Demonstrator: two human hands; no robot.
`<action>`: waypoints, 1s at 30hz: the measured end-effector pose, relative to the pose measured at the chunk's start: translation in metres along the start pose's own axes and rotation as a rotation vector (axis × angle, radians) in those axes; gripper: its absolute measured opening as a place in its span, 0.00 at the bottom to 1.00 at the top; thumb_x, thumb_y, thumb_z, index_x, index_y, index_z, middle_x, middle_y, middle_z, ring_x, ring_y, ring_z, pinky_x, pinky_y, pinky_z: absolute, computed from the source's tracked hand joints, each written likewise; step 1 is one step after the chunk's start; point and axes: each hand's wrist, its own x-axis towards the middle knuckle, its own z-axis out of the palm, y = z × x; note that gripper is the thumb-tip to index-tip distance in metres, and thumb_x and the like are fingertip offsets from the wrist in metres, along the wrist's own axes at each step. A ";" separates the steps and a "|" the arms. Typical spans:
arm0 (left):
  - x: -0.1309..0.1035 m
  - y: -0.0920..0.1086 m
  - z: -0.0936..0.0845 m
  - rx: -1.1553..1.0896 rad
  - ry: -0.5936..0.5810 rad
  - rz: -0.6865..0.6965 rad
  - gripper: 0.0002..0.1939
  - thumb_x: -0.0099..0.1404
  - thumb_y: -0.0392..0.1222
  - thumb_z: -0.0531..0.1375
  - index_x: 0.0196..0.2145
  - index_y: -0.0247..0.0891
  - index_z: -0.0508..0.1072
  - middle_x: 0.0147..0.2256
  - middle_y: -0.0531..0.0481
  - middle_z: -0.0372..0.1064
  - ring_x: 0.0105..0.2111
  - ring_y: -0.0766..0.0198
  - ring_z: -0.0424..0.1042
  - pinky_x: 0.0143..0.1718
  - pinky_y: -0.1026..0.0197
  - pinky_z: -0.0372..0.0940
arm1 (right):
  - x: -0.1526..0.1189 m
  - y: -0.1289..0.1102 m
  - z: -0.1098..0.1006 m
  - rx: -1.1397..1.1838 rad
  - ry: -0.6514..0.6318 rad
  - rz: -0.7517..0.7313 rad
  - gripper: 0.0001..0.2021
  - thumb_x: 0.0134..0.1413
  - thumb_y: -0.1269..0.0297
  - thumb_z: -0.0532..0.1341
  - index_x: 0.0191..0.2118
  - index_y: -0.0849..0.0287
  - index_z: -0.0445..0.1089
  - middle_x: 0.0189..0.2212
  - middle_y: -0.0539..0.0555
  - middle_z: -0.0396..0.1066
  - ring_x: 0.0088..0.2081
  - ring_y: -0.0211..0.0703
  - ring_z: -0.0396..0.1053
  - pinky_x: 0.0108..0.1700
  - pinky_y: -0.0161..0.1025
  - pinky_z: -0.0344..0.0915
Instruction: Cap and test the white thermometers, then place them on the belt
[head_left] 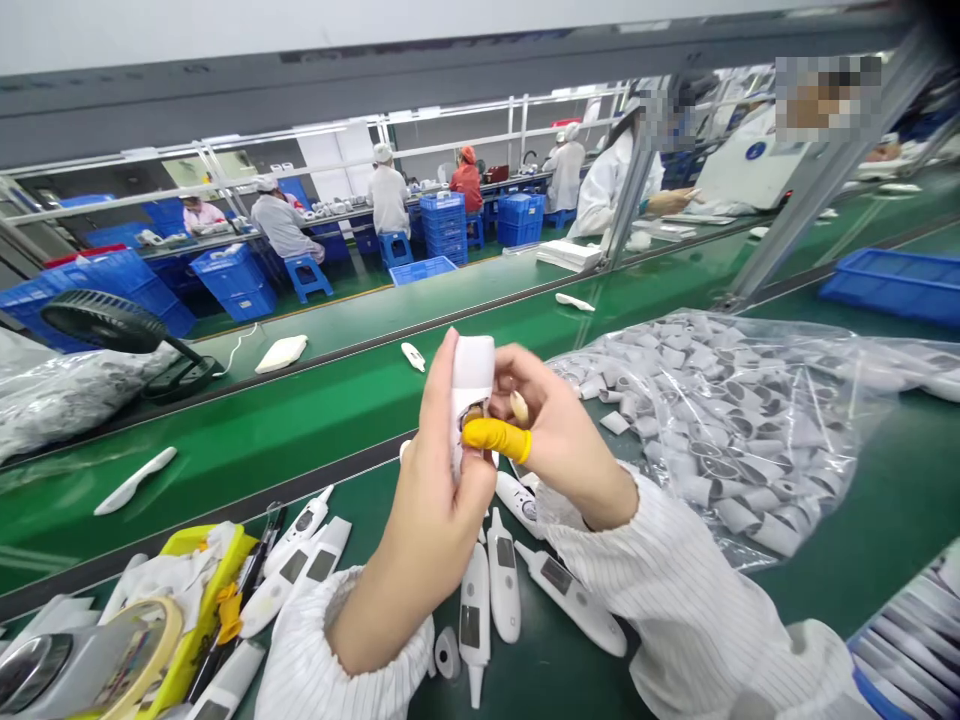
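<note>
A white handheld device [473, 365] stands upright between my hands, with a dark opening partway down. My left hand [439, 475] is closed round its lower part, fingers along the far left side. On its right, my right hand [551, 420] is closed, and its thumb, in a yellow finger cot, presses at the opening. The right fingers curl behind; whether they pinch a small part there is hidden. Below the hands lie several white thermometer-like devices with grey screens [504, 575]. A small white cap [447, 653] sits beside them.
Right of my hands lies a clear bag of grey-white sleeves [720, 430]. A yellow tray [217, 590] with tape and tools is at lower left. Beyond, a green conveyor [315, 400] carries white pieces. A black fan [120, 325] stands at left; co-workers sit farther back.
</note>
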 end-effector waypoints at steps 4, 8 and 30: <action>-0.001 0.005 0.004 0.158 0.029 0.121 0.45 0.63 0.26 0.53 0.70 0.60 0.45 0.61 0.52 0.64 0.36 0.63 0.73 0.34 0.65 0.67 | -0.007 -0.010 0.004 0.059 0.058 0.088 0.23 0.37 0.58 0.77 0.34 0.59 0.65 0.24 0.43 0.55 0.25 0.30 0.52 0.25 0.29 0.54; -0.004 0.009 0.003 0.112 0.009 0.116 0.43 0.64 0.27 0.54 0.69 0.62 0.45 0.59 0.53 0.66 0.38 0.64 0.74 0.35 0.66 0.67 | -0.012 -0.014 0.009 0.026 0.079 0.055 0.22 0.38 0.59 0.77 0.34 0.59 0.65 0.23 0.42 0.53 0.25 0.30 0.50 0.26 0.29 0.52; 0.017 -0.008 -0.018 -0.436 -0.062 -0.233 0.38 0.68 0.32 0.48 0.69 0.63 0.40 0.36 0.52 0.65 0.29 0.68 0.64 0.32 0.65 0.66 | -0.040 0.094 -0.170 -1.817 0.041 0.725 0.20 0.62 0.79 0.47 0.55 0.66 0.67 0.46 0.67 0.70 0.35 0.52 0.76 0.31 0.41 0.63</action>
